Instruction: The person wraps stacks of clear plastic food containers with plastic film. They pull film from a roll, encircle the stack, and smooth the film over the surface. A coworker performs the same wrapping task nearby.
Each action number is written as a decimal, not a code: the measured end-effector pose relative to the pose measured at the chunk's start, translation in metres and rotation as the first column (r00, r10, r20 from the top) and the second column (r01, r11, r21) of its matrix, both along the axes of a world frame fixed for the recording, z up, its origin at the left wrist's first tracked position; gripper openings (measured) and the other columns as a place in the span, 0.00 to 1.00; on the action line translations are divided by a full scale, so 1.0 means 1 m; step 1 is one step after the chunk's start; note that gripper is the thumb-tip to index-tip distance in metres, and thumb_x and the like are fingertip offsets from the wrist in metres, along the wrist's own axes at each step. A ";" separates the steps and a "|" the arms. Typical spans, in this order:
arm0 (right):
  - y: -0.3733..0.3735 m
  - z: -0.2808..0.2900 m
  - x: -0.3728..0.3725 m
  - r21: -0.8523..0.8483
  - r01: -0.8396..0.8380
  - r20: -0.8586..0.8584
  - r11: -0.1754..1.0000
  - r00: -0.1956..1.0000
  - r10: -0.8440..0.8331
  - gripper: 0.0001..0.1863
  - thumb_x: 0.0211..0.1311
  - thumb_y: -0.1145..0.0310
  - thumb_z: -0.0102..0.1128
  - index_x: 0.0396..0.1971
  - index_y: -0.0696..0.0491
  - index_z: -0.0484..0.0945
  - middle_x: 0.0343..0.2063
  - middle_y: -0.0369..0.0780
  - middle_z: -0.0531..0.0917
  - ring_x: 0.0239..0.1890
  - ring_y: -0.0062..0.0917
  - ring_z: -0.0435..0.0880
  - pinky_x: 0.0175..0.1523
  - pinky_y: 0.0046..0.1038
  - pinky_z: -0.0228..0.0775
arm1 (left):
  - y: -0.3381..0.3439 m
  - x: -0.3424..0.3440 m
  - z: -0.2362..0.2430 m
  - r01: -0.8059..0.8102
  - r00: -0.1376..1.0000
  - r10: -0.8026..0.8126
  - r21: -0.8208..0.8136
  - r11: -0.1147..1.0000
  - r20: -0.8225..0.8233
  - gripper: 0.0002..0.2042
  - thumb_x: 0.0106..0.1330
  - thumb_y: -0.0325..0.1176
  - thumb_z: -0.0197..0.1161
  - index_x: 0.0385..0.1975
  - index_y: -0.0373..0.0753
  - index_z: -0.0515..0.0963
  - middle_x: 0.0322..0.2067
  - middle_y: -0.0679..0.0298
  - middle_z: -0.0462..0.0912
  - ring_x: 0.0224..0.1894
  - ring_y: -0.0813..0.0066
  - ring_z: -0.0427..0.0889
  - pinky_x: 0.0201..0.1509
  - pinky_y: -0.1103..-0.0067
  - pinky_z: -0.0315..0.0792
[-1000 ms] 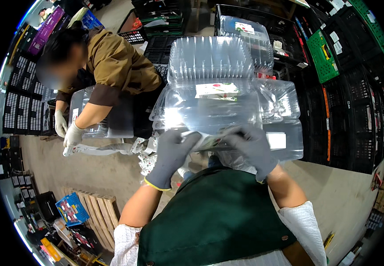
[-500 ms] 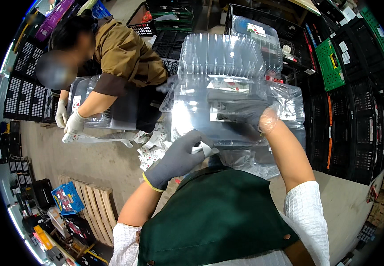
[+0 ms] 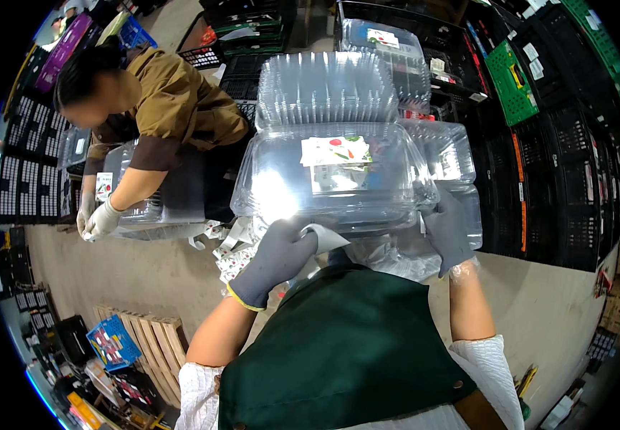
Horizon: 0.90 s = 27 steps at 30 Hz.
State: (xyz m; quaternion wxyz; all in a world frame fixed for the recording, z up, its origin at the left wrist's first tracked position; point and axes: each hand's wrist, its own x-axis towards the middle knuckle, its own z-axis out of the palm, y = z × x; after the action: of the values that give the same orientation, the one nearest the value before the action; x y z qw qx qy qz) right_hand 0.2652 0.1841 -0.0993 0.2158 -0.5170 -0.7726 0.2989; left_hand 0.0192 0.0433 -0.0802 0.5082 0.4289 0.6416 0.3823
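Note:
My left hand, in a grey glove with a yellow cuff, is closed on a strip of white label backing just in front of a stack of clear plastic lids. Printed white labels with red and green pictures lie on the top lid, one overlapping another. My right hand, also grey-gloved, is at the stack's front right corner. Its fingers appear to grip the lid's edge, though the tips are partly hidden. More of the label strip hangs in a loose heap left of my left hand.
Ribbed clear trays are stacked behind the lids, with more clear containers at the right. A co-worker in a brown jacket bends over similar lids at the left. Black crates line the right side; a wooden pallet lies lower left.
My right hand has moved from over the top lid's labels to its front right corner, uncovering them. My left hand stays near the front edge with the backing strip. The view has shifted slightly.

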 end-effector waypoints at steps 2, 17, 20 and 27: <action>-0.001 0.005 0.000 -0.007 -0.002 -0.007 1.000 1.000 0.002 0.15 0.50 0.73 0.58 0.39 0.59 0.76 0.26 0.50 0.79 0.27 0.39 0.79 0.34 0.33 0.71 | 0.003 0.001 0.008 0.033 0.994 -0.029 -0.043 0.999 0.102 0.12 0.53 0.22 0.54 0.37 0.32 0.78 0.38 0.61 0.81 0.42 0.76 0.79 0.48 0.79 0.73; -0.032 0.052 -0.059 -0.702 -0.520 -0.501 0.487 0.846 0.181 0.24 0.56 0.66 0.60 0.50 0.62 0.69 0.45 0.47 0.76 0.45 0.31 0.78 0.50 0.31 0.69 | 0.012 0.010 0.009 -0.292 0.875 0.304 -0.089 0.952 0.377 0.19 0.58 0.26 0.54 0.51 0.33 0.69 0.33 0.60 0.81 0.32 0.79 0.78 0.33 0.81 0.72; -0.049 0.006 -0.062 -0.519 -0.482 -0.461 0.706 0.853 0.245 0.17 0.56 0.65 0.60 0.42 0.60 0.75 0.36 0.43 0.79 0.37 0.23 0.77 0.44 0.28 0.69 | 0.013 0.009 0.011 -0.348 0.832 0.372 -0.136 0.928 0.411 0.16 0.59 0.26 0.54 0.48 0.33 0.72 0.34 0.61 0.80 0.31 0.78 0.78 0.34 0.82 0.72; -0.062 0.014 -0.068 -0.547 -0.398 -0.524 0.736 0.849 0.069 0.12 0.57 0.71 0.61 0.41 0.59 0.77 0.35 0.40 0.80 0.36 0.20 0.79 0.40 0.23 0.71 | 0.001 -0.002 -0.004 -0.340 0.872 0.354 -0.104 0.935 0.336 0.14 0.59 0.26 0.54 0.46 0.32 0.74 0.33 0.61 0.80 0.31 0.79 0.78 0.35 0.82 0.71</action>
State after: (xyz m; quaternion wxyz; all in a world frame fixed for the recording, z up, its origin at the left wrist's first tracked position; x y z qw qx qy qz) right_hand 0.1973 0.1222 -0.0854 0.1674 -0.3657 -0.6084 0.6842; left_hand 0.0170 0.0440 -0.0842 0.5459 0.2214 0.6152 0.5240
